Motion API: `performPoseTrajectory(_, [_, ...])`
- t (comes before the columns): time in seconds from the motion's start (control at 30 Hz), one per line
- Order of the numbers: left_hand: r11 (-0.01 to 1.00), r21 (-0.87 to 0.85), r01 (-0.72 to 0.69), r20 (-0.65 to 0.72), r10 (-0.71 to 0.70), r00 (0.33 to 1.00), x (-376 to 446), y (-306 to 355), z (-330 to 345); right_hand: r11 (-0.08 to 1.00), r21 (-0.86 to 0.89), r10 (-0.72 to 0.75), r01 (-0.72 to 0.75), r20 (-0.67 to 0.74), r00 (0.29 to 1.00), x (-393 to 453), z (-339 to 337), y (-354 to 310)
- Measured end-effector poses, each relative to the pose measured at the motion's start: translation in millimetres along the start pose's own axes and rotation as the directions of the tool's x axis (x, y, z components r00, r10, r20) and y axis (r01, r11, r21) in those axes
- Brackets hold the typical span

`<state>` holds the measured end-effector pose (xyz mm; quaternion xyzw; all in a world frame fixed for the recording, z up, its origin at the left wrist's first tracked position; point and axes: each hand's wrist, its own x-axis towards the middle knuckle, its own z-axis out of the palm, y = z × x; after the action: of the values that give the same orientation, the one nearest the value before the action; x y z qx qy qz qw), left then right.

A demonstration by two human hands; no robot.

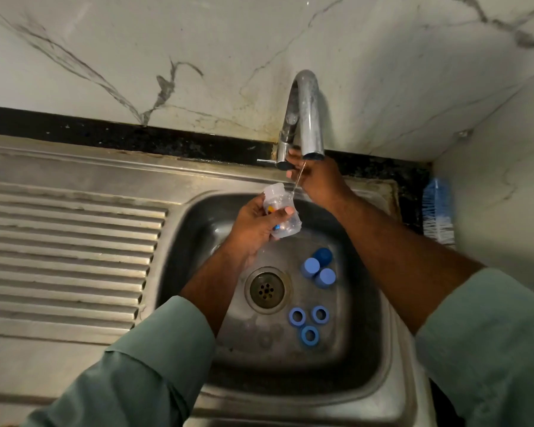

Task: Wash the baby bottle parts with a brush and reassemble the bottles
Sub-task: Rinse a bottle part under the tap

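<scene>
Left hand (253,223) grips one bottle (280,211); right hand (316,177) grasps tap (302,118) (three caps (318,268), three rings (309,323)).

Dim, flat light falls from above, leaving the sink (367,318) basin shadowed along its walls. The faucet (309,118) shows soft glare. Wide-angle distortion bends the edges, and detail is slightly soft throughout.

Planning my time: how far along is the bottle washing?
Early. Done: the bottles are dismantled; blue caps and blue rings lie in the steel sink. In hand: left hand holds a clear bottle; right hand works the tap. Left: brush scrubbing, reassembly.
</scene>
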<state>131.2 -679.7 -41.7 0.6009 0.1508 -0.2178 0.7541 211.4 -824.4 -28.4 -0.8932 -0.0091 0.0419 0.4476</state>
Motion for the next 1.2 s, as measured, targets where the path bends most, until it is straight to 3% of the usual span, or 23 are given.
performPoseTrajectory(0.13, [0.988,-0.156,0.017,-0.066,-0.028,0.997,5,-2,-1,0.954,0.282,0.143,-0.101,-0.133,0.981,-34,10,3])
performPoseTrajectory(0.23, [0.943,-0.302,0.139,0.04,-0.133,0.99,6,1,-1,0.833,0.471,0.316,-0.291,0.026,0.948,-40,16,6])
performPoseTrajectory(0.33, [0.928,-0.295,0.229,0.091,-0.211,0.973,5,2,1,0.778,0.521,0.35,-0.352,0.107,0.931,-43,18,5])
performPoseTrajectory(0.5, [0.937,-0.334,0.099,-0.021,-0.113,0.993,14,0,6,0.758,0.528,0.379,-0.382,0.119,0.918,-46,20,0])
performPoseTrajectory(0.6, [0.947,-0.284,0.151,-0.057,-0.174,0.983,15,3,9,0.746,0.526,0.397,-0.408,0.141,0.907,-48,24,-5])
performPoseTrajectory(0.7, [0.969,-0.173,0.176,-0.134,-0.2,0.971,20,-2,6,0.774,0.536,0.371,-0.336,0.047,0.928,-50,23,-7])
performPoseTrajectory(0.9, [0.964,-0.222,0.148,-0.077,-0.169,0.983,20,-2,8,0.811,0.52,0.344,-0.268,-0.054,0.937,-53,21,-9])
performPoseTrajectory(1.07, [0.941,-0.297,0.163,-0.069,-0.192,0.979,21,-3,-4,0.76,0.505,0.498,-0.409,-0.048,0.866,-45,19,-5])
performPoseTrajectory(1.2, [0.963,-0.223,0.15,-0.046,-0.164,0.985,16,-3,-1,0.8,0.51,0.364,-0.316,0.005,0.931,-53,24,-13])
